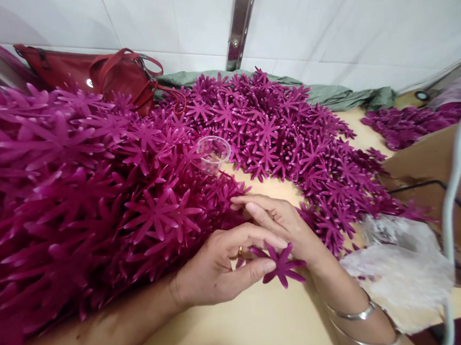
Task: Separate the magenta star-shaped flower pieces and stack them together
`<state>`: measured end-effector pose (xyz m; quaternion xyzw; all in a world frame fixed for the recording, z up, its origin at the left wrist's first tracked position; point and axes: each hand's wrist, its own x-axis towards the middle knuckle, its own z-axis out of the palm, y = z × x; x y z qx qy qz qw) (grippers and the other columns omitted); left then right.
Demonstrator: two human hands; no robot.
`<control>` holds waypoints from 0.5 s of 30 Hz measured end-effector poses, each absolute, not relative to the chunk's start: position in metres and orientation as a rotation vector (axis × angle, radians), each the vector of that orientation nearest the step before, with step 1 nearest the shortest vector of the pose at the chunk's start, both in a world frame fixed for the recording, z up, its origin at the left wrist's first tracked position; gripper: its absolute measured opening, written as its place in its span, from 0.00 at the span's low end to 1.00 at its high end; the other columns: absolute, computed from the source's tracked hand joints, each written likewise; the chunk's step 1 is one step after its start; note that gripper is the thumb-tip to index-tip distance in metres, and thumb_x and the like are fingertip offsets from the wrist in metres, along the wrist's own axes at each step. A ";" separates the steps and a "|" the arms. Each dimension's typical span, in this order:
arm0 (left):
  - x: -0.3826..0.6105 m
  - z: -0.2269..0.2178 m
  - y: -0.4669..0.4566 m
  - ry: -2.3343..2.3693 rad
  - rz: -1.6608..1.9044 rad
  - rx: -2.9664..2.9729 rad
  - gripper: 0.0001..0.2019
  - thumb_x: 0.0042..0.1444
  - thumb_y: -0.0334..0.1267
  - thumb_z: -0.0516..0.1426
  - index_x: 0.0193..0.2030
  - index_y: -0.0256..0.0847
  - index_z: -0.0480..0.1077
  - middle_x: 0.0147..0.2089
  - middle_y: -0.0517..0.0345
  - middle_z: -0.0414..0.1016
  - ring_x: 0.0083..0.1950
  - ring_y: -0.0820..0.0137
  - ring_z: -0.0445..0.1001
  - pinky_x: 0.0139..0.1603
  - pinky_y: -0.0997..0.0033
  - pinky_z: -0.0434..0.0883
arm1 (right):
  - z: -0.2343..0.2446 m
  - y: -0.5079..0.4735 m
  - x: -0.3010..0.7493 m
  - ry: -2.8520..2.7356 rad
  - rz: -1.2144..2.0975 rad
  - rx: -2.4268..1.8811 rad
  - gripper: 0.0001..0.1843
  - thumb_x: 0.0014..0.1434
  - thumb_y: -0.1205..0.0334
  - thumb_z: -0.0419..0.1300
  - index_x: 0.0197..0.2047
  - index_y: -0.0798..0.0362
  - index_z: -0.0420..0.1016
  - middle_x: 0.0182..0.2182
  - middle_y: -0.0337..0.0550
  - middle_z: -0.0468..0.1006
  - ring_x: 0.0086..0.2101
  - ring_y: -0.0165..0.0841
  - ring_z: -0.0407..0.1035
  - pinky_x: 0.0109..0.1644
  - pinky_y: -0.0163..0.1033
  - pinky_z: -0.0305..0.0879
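Note:
My left hand (220, 267) pinches a magenta plastic flower (281, 265) between thumb and fingers, just above the tan table (255, 322). My right hand (280, 221) reaches left across it, fingers stretched out, tips touching the edge of the big heap of magenta flowers (79, 192). Whether the right hand holds anything is hidden. A gold ring sits on my left hand and silver bangles (356, 316) on my right wrist.
A second spread of flowers (290, 132) covers the table's back. A clear plastic cup (213, 152) sits among them. A red handbag (107, 73) leans at the wall, a crumpled plastic bag (396, 266) lies right, beside cardboard (429, 165) and a pale cable (450, 190).

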<state>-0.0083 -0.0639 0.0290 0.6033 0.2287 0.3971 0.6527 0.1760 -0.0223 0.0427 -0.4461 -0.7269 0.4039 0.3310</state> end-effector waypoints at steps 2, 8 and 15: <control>-0.008 0.033 -0.062 0.568 0.938 1.292 0.09 0.64 0.33 0.61 0.50 0.40 0.77 0.43 0.52 0.81 0.36 0.73 0.78 0.36 0.76 0.75 | 0.045 -0.024 0.176 -1.862 1.164 -1.139 0.16 0.70 0.49 0.59 0.52 0.45 0.84 0.47 0.43 0.87 0.45 0.38 0.81 0.53 0.43 0.75; -0.004 0.032 -0.051 0.784 1.035 1.032 0.12 0.58 0.27 0.62 0.49 0.42 0.76 0.48 0.56 0.82 0.36 0.75 0.75 0.37 0.78 0.73 | 0.042 -0.020 0.185 -1.645 0.914 -1.222 0.12 0.66 0.51 0.64 0.46 0.46 0.85 0.41 0.42 0.87 0.41 0.36 0.80 0.49 0.42 0.76; -0.007 0.051 -0.064 0.633 1.011 1.196 0.11 0.61 0.27 0.59 0.47 0.44 0.78 0.43 0.55 0.84 0.40 0.70 0.82 0.40 0.74 0.77 | 0.033 -0.013 0.188 -1.793 0.756 -1.234 0.23 0.69 0.53 0.61 0.66 0.42 0.74 0.63 0.46 0.77 0.60 0.41 0.73 0.67 0.53 0.67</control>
